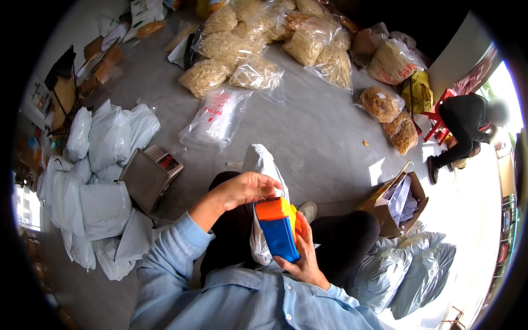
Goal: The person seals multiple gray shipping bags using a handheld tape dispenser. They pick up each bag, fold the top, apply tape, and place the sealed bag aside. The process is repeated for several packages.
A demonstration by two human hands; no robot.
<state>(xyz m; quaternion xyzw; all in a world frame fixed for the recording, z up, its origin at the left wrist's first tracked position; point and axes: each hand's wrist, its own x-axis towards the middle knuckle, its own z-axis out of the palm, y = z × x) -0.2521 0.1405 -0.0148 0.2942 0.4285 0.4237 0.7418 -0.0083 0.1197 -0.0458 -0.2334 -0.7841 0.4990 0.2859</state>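
My right hand (306, 258) grips a boxy plastic tool (278, 234) with a blue body, an orange top and a yellow side; its exact kind is unclear. Just above the tool's orange end, my left hand (250, 187) has its fingers bent and its fingertips drawn together. Whatever may be pinched there is too small to make out. Behind the tool, a white plastic mailing bag (261, 159) stands upright between my knees, partly covered by my hands.
Grey packed mailing bags (102, 201) pile up at left beside a digital scale (148, 176). A clear printed bag (217, 118) lies ahead, before clear sacks (231, 49). At right are a carton (404, 203), more grey parcels (407, 272) and a seated person (465, 121).
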